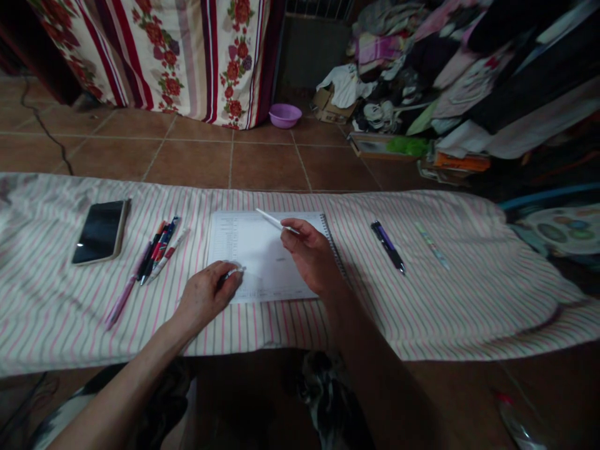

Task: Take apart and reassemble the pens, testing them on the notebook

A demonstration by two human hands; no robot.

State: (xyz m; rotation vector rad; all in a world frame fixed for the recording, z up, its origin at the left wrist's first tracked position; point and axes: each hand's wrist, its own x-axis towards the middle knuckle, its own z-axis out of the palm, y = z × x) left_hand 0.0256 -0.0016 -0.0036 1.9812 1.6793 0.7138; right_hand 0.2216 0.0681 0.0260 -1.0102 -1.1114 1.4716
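Observation:
A spiral notebook [253, 250] lies open on a striped cloth [422, 312] spread over the floor. My right hand [312, 256] rests on its right half, fingers closed round a white pen [274, 220] that points up and left. My left hand [206, 297] sits at the page's lower left corner, fingers pinched on a small white object [235, 270], perhaps a pen cap. The page bears faint printed lines.
A dark phone [100, 232] lies at the cloth's left, with a bunch of pens [157, 252] and a pink pen [122, 300] beside it. Two dark pens [388, 246] and a pale pen [432, 245] lie right. Beyond: tiled floor, floral curtain [187, 56], purple bowl [285, 115], clothes pile [422, 75].

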